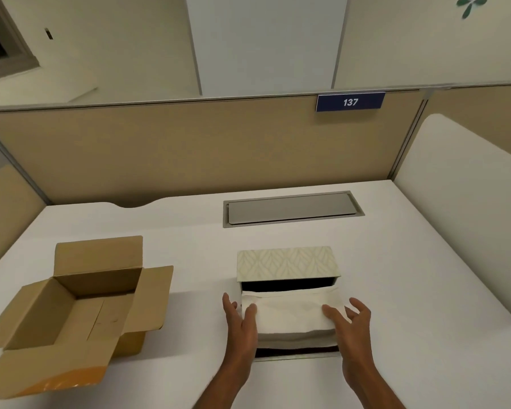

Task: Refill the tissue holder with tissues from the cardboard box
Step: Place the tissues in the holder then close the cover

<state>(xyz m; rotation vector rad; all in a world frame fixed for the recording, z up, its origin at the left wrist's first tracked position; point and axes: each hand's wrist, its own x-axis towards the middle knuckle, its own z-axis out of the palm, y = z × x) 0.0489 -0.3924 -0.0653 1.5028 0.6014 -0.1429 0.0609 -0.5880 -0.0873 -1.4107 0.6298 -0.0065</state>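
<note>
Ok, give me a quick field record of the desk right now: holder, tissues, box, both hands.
tissue holder: on the desk, lid up, patterned
tissues: white stack lying in the open holder
cardboard box: left of holder, flaps open, looks empty
left hand: on stack's left end, fingers spread
right hand: on stack's right end, fingers spread
desk: white, grey cable hatch behind holder

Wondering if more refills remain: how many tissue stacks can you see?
1: the tissue stack lies in the open holder, between both hands. The cardboard box looks empty, though its near corner is hidden.
</note>
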